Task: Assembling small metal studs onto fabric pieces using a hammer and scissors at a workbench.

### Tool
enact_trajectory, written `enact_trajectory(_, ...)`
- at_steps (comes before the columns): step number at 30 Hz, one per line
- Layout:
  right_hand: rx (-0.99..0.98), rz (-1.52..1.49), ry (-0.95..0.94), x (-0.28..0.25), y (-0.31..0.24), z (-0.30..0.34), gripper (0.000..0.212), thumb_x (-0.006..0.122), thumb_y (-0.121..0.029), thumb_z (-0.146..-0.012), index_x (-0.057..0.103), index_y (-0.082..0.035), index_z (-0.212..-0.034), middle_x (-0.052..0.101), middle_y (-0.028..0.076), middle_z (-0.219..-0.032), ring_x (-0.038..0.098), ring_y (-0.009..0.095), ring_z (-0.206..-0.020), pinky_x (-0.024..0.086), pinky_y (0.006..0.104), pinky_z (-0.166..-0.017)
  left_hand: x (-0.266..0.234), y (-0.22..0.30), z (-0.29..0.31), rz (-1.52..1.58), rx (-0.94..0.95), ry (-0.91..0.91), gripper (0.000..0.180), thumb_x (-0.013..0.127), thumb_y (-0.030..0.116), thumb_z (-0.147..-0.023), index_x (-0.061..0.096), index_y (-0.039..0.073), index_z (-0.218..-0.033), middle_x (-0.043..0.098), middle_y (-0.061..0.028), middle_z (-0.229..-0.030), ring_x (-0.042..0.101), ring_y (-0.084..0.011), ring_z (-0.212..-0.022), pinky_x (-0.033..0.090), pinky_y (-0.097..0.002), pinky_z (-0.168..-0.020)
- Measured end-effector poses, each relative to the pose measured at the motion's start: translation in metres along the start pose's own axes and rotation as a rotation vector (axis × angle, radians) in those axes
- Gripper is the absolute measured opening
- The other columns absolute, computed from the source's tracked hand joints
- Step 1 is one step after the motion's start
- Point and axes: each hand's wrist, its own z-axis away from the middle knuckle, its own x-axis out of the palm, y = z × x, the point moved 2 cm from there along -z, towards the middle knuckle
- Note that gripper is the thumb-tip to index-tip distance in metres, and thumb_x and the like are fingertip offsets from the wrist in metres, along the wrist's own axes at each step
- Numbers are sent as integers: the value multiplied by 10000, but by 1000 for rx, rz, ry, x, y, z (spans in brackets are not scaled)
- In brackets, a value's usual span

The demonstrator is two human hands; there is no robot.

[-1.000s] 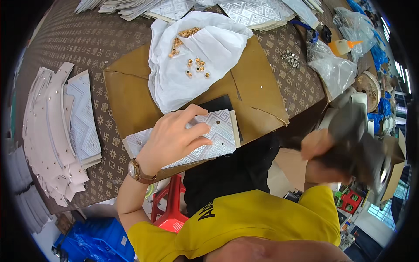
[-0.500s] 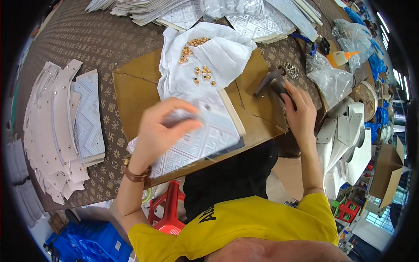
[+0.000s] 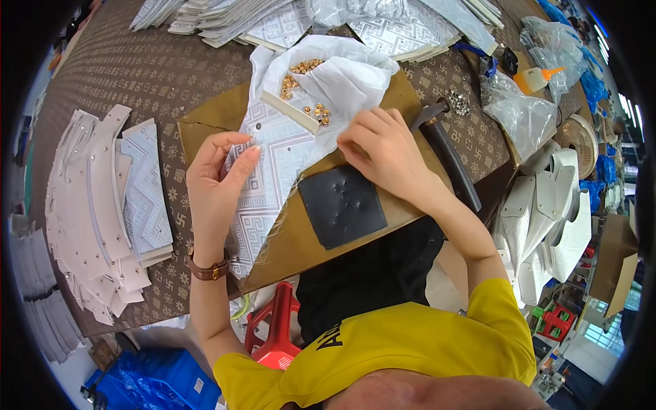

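Observation:
My left hand [image 3: 217,171] is over the left part of a pale, maze-patterned panel [image 3: 270,188], thumb and forefinger pinched around something small that I cannot make out. Near the panel's right edge, my right hand [image 3: 386,150] has its fingers bunched together; what they hold, if anything, is hidden. Several small gold metal fittings [image 3: 321,113] lie on a white cloth [image 3: 348,75] just beyond it. The panel has small holes and a cream edge strip [image 3: 290,111]. Beside it sits a dented black pad [image 3: 342,205]. A hammer [image 3: 451,164] with a dark handle rests right of my right hand.
Everything lies on a brown board [image 3: 403,198] over a patterned brown tablecloth [image 3: 191,68]. Pale curved pieces [image 3: 89,212] are stacked left; more panels [image 3: 403,31] are piled at the back. Silvery bits [image 3: 458,102], a plastic bag [image 3: 523,126] and a glue bottle [image 3: 536,80] stand right.
My right hand has let go of the hammer and moved left to the panel's edge. The panel has turned and shifted left, uncovering the black pad. My left hand has moved left.

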Motion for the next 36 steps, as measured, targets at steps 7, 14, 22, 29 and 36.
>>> enact_trajectory(7,-67,-221,-128,-15,-34,54,196,810,-32,-808,687,-60,-958,635,79,-954,618,291,-913,474,388,-830,20,0,11,-66,-27,-137,285,823,49,-894,683,6,-1139,702,-13,-1094,634,-69,-957,510,-238,-848)
enact_trajectory(14,491,-814,7,-24,-23,68,150,746,-19,-928,670,-37,-1056,659,72,-931,634,173,-803,485,294,-701,40,-6,19,-403,223,-302,396,896,102,-794,700,47,-1133,722,-61,-1088,701,-177,-940,541,-278,-804)
enact_trajectory(22,500,-717,-121,-21,-25,75,156,715,-50,-982,660,-16,-1124,659,33,-868,556,77,-671,452,242,-614,58,5,30,-632,283,-323,417,917,209,-758,719,120,-1114,681,-72,-1010,703,-293,-856,558,-361,-704)
enact_trajectory(29,463,-695,-147,-17,-24,76,174,721,-50,-974,668,-17,-1136,658,25,-829,548,80,-647,448,244,-599,58,7,33,-719,290,-343,457,932,172,-725,720,79,-1119,676,-89,-1014,705,-298,-886,552,-357,-710)
enact_trajectory(36,439,-692,-149,-18,-24,75,179,721,-51,-973,673,-19,-1142,658,28,-825,551,88,-646,450,248,-597,58,8,34,-735,279,-365,454,927,198,-733,729,99,-1130,660,-83,-997,691,-287,-858,544,-356,-702)
